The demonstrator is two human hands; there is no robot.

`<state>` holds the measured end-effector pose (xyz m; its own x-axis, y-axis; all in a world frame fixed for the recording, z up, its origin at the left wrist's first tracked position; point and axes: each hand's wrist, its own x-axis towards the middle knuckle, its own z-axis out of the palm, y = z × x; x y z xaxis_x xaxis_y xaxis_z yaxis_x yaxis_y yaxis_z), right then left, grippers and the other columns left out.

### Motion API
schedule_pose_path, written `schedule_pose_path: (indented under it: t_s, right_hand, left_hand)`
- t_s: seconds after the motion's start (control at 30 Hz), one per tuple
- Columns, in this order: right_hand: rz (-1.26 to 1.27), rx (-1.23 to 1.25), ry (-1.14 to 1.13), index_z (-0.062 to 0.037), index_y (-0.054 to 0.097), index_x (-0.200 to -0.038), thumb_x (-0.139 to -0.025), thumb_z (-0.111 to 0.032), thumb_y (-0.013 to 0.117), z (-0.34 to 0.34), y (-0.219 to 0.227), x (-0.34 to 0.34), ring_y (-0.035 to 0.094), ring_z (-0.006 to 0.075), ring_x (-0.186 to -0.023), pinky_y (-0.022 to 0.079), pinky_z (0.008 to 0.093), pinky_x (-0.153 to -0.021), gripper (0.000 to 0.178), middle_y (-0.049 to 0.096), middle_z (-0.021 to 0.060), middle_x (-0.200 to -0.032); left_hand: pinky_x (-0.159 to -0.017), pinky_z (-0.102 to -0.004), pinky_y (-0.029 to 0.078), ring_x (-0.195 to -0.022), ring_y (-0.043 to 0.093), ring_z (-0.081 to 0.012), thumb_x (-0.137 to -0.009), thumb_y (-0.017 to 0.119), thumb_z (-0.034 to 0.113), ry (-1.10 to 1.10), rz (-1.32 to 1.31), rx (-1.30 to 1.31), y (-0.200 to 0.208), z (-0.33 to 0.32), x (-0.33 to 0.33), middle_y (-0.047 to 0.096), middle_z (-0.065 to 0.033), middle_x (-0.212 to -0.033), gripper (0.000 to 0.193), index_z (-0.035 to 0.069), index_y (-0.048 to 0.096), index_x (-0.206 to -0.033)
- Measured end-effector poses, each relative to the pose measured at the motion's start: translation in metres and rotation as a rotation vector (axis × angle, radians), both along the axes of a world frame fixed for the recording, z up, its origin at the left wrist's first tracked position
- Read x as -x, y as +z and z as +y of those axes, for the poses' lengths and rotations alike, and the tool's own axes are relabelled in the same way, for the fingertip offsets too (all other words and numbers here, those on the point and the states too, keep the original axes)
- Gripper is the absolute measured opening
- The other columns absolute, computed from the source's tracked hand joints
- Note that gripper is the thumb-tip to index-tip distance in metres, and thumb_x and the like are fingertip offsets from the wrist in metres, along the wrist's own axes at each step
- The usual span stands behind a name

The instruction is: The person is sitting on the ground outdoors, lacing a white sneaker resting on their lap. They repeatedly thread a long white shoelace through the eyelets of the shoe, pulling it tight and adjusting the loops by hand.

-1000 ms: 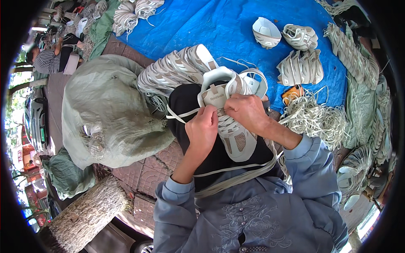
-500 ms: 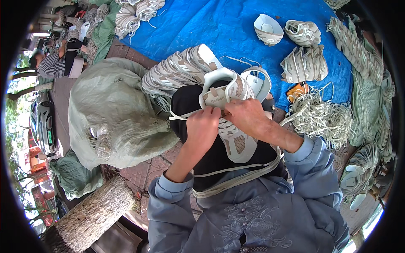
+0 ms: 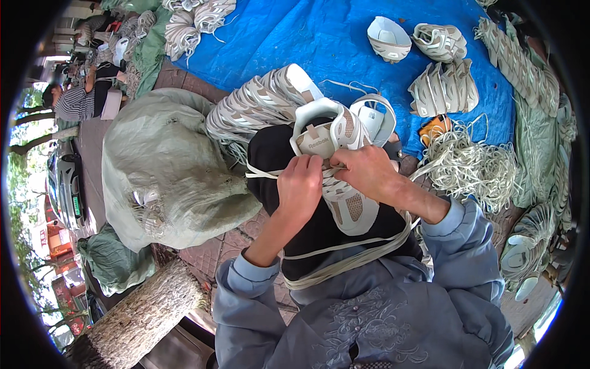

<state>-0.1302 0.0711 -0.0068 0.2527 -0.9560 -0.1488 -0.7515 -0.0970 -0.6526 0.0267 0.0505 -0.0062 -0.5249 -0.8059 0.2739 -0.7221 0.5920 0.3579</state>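
A white and beige shoe upper (image 3: 355, 213) rests on my black-covered lap, toe toward me, with laces across its front. My left hand (image 3: 300, 189) is closed in a pinch at the left edge of the lacing, and a white shoelace (image 3: 263, 174) trails out to its left. My right hand (image 3: 372, 174) is closed too, thumb and fingers gripping the upper at the right of the tongue (image 3: 321, 141). The fingertips of both hands nearly meet and hide part of the lacing. Several loose laces (image 3: 332, 270) lie across my thighs.
Beyond my knees stands a nested row of shoe uppers (image 3: 261, 101). A big pale sack (image 3: 169, 166) sits at left, near a tree trunk (image 3: 144, 313). On the blue tarp (image 3: 295, 34) are more uppers (image 3: 444, 89); a heap of laces (image 3: 473, 169) lies right.
Both hands have shifted slightly at the lacing, with the left fingers a little further right. The upper stays on my lap, and the view has tilted slightly.
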Motion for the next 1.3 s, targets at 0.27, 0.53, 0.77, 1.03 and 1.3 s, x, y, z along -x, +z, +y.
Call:
schedule_pose_path:
  t_s: [0.27,0.53,0.77,1.03,1.3]
  right_hand:
    - [0.064,0.039,0.026,-0.0096,0.061,-0.081,-0.070,-0.018,0.060,-0.001,0.001,0.003,0.060,0.0263,-0.061,0.048,0.0357,-0.059,0.014,0.061,0.0091,-0.067]
    - [-0.391,-0.363,-0.074,-0.0035,0.062,-0.076,-0.069,-0.015,0.058,-0.004,0.007,0.002,0.060,0.0286,-0.064,0.048,0.0365,-0.061,0.014,0.060,0.0134,-0.068]
    - [0.067,0.179,0.142,-0.0074,0.058,-0.093,-0.067,-0.022,0.063,0.018,0.003,0.005,0.059,0.0214,-0.066,0.045,0.0320,-0.059,0.030,0.059,0.0067,-0.072]
    - [0.010,0.557,0.270,-0.0086,0.059,-0.073,-0.058,-0.013,0.066,-0.001,0.025,0.016,0.049,0.0202,-0.065,0.042,0.0325,-0.063,0.018,0.049,0.0017,-0.066]
    - [0.208,0.640,0.431,-0.0067,0.050,-0.067,-0.059,-0.009,0.058,-0.027,0.013,-0.003,0.053,0.0193,-0.069,0.046,0.0289,-0.056,0.012,0.051,0.0040,-0.065]
  left_hand:
    - [-0.052,-0.0327,0.044,-0.064,0.055,-0.0236,-0.061,0.057,-0.005,0.102,0.226,-0.059,-0.008,0.006,0.005,0.055,-0.0065,-0.069,0.020,0.006,0.056,-0.078]
    - [-0.053,-0.0280,0.045,-0.063,0.052,-0.0189,-0.060,0.058,0.002,-0.065,-0.045,0.232,-0.021,0.019,0.004,0.053,-0.0073,-0.077,0.033,0.001,0.052,-0.093]
    - [-0.056,-0.0254,0.047,-0.063,0.054,-0.0181,-0.062,0.058,0.004,0.036,-0.063,0.296,-0.024,0.038,0.005,0.058,-0.0122,-0.092,0.040,-0.003,0.052,-0.101]
    - [-0.056,-0.0257,0.048,-0.064,0.054,-0.0187,-0.063,0.055,0.003,0.082,0.017,0.228,-0.020,0.051,0.005,0.057,-0.0150,-0.103,0.038,-0.003,0.053,-0.101]
    - [-0.054,-0.0255,0.047,-0.063,0.055,-0.0185,-0.062,0.056,0.004,0.056,0.102,0.211,-0.025,0.055,0.005,0.058,-0.0158,-0.102,0.040,-0.003,0.053,-0.102]
